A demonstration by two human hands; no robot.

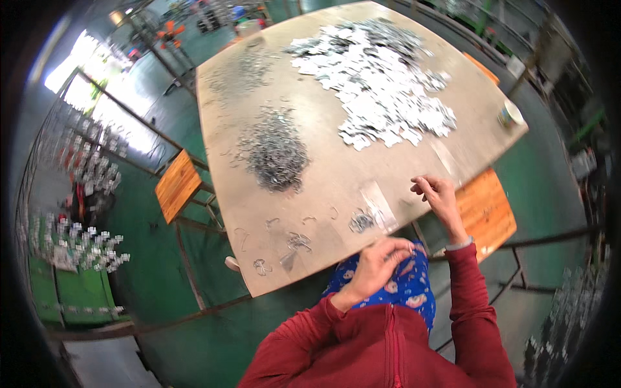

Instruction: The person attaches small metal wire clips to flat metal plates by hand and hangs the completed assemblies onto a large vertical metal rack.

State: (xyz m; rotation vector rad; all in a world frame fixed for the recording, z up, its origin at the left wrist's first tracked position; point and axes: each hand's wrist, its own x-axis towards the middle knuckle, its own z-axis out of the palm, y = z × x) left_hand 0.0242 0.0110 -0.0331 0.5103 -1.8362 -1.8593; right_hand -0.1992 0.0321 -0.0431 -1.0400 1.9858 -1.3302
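My left hand (380,266) is above my lap, just off the near table edge, with its fingers curved together toward the thumb. Whatever it may hold is too small to make out. Over the table's near right part is my right hand (436,196), its fingers loosely bent and slightly apart, with nothing visible between them. A small heap of thin wire pieces (361,222) lies on the table left of it, beside a strip of clear tape (378,207). Farther left are a few loose bent wire pieces (299,242) and a large dark pile of small metal wire pieces (278,155).
A wide pile of flat white pieces (381,84) covers much of the far half of the brown table (323,174). A cup-like container (510,114) stands at the right corner. Wooden stools (178,186) flank the table. Racks hung with small parts (84,246) stand left.
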